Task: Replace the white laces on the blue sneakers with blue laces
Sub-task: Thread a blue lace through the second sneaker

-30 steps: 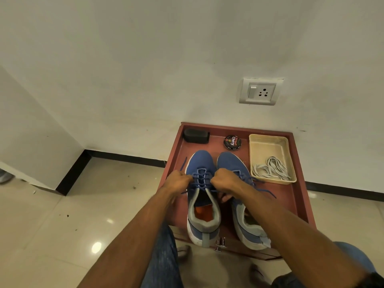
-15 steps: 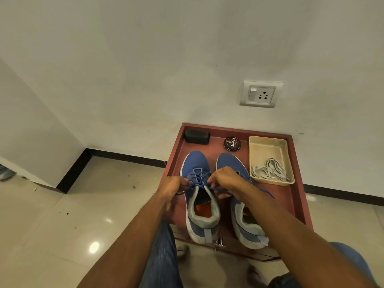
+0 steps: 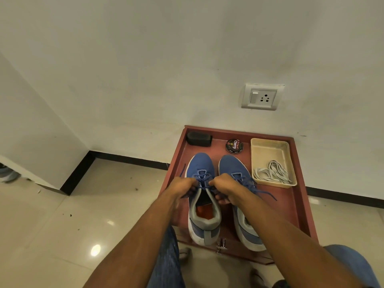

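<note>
On a red-brown tray [image 3: 295, 204] against the wall sit two blue sneakers; the left hand [image 3: 182, 187] and right hand [image 3: 225, 187] each pinch the blue lace [image 3: 202, 179] over the left sneaker [image 3: 200, 165]. White laces [image 3: 272, 173] lie discarded in a beige tub [image 3: 268, 146]. Uneven pulling could likely leave mismatched ends or slip an eyelet.
</note>
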